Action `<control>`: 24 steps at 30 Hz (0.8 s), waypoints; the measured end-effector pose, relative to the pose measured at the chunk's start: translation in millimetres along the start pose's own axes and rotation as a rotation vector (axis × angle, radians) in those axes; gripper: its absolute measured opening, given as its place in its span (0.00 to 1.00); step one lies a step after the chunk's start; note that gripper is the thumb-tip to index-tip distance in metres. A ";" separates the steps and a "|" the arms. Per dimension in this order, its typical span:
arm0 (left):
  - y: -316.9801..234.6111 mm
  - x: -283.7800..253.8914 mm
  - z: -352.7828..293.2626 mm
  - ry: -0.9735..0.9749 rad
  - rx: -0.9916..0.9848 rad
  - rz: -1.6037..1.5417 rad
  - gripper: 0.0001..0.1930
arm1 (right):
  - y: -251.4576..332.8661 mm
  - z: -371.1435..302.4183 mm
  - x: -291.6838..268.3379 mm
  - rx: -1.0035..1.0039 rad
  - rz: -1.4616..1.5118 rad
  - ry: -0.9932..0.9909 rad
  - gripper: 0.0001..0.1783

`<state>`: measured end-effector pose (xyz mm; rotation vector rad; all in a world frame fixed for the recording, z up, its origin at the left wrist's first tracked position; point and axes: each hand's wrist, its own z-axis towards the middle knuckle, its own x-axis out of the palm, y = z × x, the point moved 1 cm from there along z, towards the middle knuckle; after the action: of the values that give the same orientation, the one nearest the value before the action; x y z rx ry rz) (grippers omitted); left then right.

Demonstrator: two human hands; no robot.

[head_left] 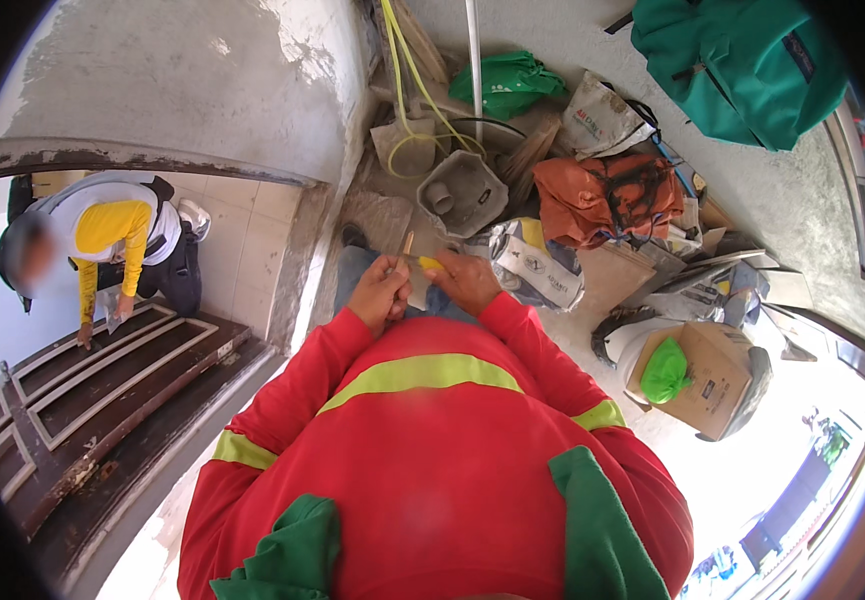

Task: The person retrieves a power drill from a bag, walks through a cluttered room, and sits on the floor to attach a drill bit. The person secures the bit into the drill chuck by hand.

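Note:
In front of my red-sleeved chest, both hands are close together. My left hand [380, 293] is closed around a thin tan stick [408, 243], which looks like a pencil and points upward past the fingers. My right hand [467, 281] grips a small yellow-handled knife [426, 262]. Its thin end reaches left to the stick; whether it touches is too small to tell. Both hands' palms and the lower part of the stick are hidden.
Ahead stand a grey basin [462, 195], a green bag [510, 84] and an orange-brown bag [607, 198]. A cardboard box [707, 385] sits right. At left, another person [117, 235] in yellow sleeves bends over a dark panelled door [132, 395]. A green backpack [742, 65] hangs upper right.

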<state>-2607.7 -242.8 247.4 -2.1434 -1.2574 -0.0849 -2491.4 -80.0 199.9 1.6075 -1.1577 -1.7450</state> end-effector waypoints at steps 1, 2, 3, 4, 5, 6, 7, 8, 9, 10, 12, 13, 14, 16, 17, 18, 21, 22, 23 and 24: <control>0.0 0.2 0.1 -0.002 0.012 -0.026 0.06 | 1.0 -0.8 1.8 -0.013 -0.023 -0.004 0.16; 0.8 -0.7 1.1 0.015 0.021 -0.005 0.06 | 0.6 -0.4 2.3 -0.027 -0.049 -0.010 0.17; 2.9 -2.7 1.9 0.031 0.031 0.015 0.07 | 0.0 0.1 2.5 -0.043 -0.076 -0.014 0.18; 4.8 -4.3 1.8 0.046 0.041 0.035 0.08 | -8.6 1.7 5.2 0.038 -0.121 -0.086 0.18; 7.0 -4.1 -0.4 0.065 0.049 0.094 0.08 | -23.9 2.7 10.5 0.120 -0.167 -0.157 0.19; 9.1 -4.1 -4.3 0.082 0.057 0.151 0.08 | -30.1 3.3 10.1 0.200 -0.212 -0.226 0.20; 10.0 -4.0 -6.7 0.099 0.066 0.208 0.08 | -36.9 -1.4 5.8 0.233 -0.166 -0.220 0.20; 7.8 -5.1 -7.2 0.070 0.072 0.196 0.09 | -41.6 -4.1 -2.8 0.260 -0.117 -0.213 0.20; 5.8 -5.4 -8.2 0.039 0.075 0.185 0.09 | -42.4 -6.2 -8.7 0.290 -0.065 -0.206 0.20; 3.9 -6.1 -8.7 0.008 0.077 0.174 0.09 | -40.9 -6.3 -9.4 0.276 -0.041 -0.135 0.19; 2.3 -3.8 -6.7 -0.011 0.078 0.143 0.07 | -25.0 -4.5 2.0 0.050 -0.048 -0.125 0.19; 1.8 -2.6 -5.7 -0.019 0.080 0.127 0.06 | -16.5 -3.2 7.4 -0.064 -0.055 -0.120 0.18; 2.1 -2.0 -5.4 -0.013 0.078 0.109 0.06 | -7.3 -1.2 7.7 -0.062 -0.047 -0.097 0.18; 2.8 -2.8 -4.9 -0.001 0.070 0.077 0.07 | 8.9 1.7 5.8 -0.056 -0.030 -0.054 0.18; 3.5 -3.9 -5.1 0.004 0.063 0.072 0.07 | 8.3 1.6 6.6 -0.047 -0.053 -0.068 0.17; 4.4 -5.3 -5.3 0.007 0.056 0.068 0.07 | 6.3 1.7 8.2 -0.040 -0.075 -0.082 0.17; 8.9 -7.0 -5.8 0.054 0.049 0.114 0.07 | -47.1 -3.7 31.8 0.001 -0.411 -0.179 0.15; 10.4 -6.9 -5.7 0.079 0.047 0.142 0.07 | -69.4 -6.5 33.4 0.021 -0.570 -0.221 0.15; 11.7 -9.2 -8.6 0.076 0.036 0.099 0.07 | -83.5 -7.7 19.2 0.182 -0.499 -0.249 0.15; 9.9 -10.5 -11.2 0.077 0.023 0.063 0.07 | -92.5 -8.8 6.7 0.283 -0.383 -0.248 0.16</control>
<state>-2602.5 -260.3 247.6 -2.1375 -1.1412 -0.1240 -2467.1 -40.0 119.4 1.9222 -1.3267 -2.1499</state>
